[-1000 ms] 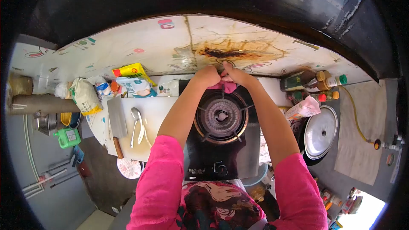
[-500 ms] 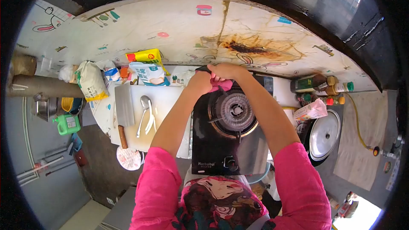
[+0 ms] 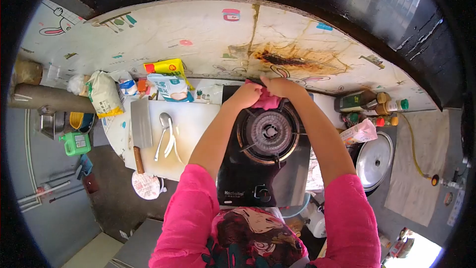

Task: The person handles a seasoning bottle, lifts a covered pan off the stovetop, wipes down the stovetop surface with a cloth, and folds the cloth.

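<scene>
A black gas stove (image 3: 248,178) with one round burner (image 3: 270,133) lies in front of me. At its back edge, behind the burner, a pink cloth (image 3: 267,100) is bunched up. My left hand (image 3: 246,94) is closed on the left side of the cloth. My right hand (image 3: 281,87) grips the cloth's upper right part, with its fingers partly hidden. Both hands are close together near the stained wall, and the forearms pass on either side of the burner.
On the left, a cleaver (image 3: 141,129) and a spoon (image 3: 163,129) lie on a white board (image 3: 196,124). Food bags (image 3: 171,87) stand behind it. To the right are bottles (image 3: 358,100), a pink carton (image 3: 359,132) and a lidded pan (image 3: 375,161).
The stove shifted right and turned in view, then moved slightly back left. My hands stay at its rear edge, now a little farther apart, with more of the pink cloth showing.
</scene>
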Motion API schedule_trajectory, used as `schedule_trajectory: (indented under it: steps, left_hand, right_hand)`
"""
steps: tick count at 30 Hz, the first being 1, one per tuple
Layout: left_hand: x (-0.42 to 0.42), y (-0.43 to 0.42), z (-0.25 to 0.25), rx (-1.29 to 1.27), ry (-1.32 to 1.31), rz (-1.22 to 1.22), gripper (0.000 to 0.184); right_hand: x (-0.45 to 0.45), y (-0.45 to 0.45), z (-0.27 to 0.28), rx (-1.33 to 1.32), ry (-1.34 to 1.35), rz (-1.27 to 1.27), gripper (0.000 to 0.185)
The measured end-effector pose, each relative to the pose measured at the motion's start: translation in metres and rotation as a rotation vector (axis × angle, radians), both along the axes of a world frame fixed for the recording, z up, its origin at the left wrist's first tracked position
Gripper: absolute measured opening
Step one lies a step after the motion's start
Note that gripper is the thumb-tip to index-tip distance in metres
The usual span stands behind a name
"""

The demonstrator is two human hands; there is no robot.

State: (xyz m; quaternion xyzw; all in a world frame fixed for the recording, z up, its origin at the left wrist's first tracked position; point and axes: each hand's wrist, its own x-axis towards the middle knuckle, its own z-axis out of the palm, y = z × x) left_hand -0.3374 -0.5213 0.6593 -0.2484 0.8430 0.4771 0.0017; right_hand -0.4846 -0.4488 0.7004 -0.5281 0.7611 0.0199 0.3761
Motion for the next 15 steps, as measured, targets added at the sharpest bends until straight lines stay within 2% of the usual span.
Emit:
schedule_trajectory:
  steps: [2, 4, 5, 6, 9, 12, 13, 15]
  left_hand:
    - [-0.014, -0.002, 0.006, 0.036, -0.019, -0.038, 0.034]
    - [-0.016, -0.001, 0.018, -0.03, -0.032, -0.146, 0.033]
    - [-0.013, -0.001, 0.028, -0.032, -0.083, -0.175, 0.032]
    - [-0.009, -0.003, 0.024, -0.03, -0.085, -0.172, 0.032]
    - [0.007, -0.014, 0.002, 0.04, 0.01, -0.051, 0.031]
    - [0.032, -0.029, -0.015, 0.064, -0.037, 0.023, 0.027]
    - [0.042, -0.03, -0.012, 0.065, -0.039, 0.03, 0.027]
    - [0.064, -0.026, -0.01, -0.012, -0.029, 0.009, 0.026]
  right_hand:
    - [-0.017, 0.008, -0.02, -0.031, 0.048, 0.024, 0.056]
    - [-0.021, 0.011, -0.027, -0.013, 0.065, 0.024, 0.068]
    - [-0.021, 0.009, -0.023, 0.038, 0.019, -0.024, 0.053]
    - [-0.015, 0.006, -0.009, 0.039, 0.017, -0.021, 0.053]
    - [0.007, 0.001, 0.014, -0.016, -0.234, -0.032, 0.03]
    - [0.039, -0.012, 0.02, -0.044, -0.086, 0.128, 0.033]
    - [0.046, -0.014, 0.009, -0.143, -0.078, 0.124, 0.038]
    - [0.065, -0.022, -0.002, -0.133, -0.025, 0.165, 0.041]
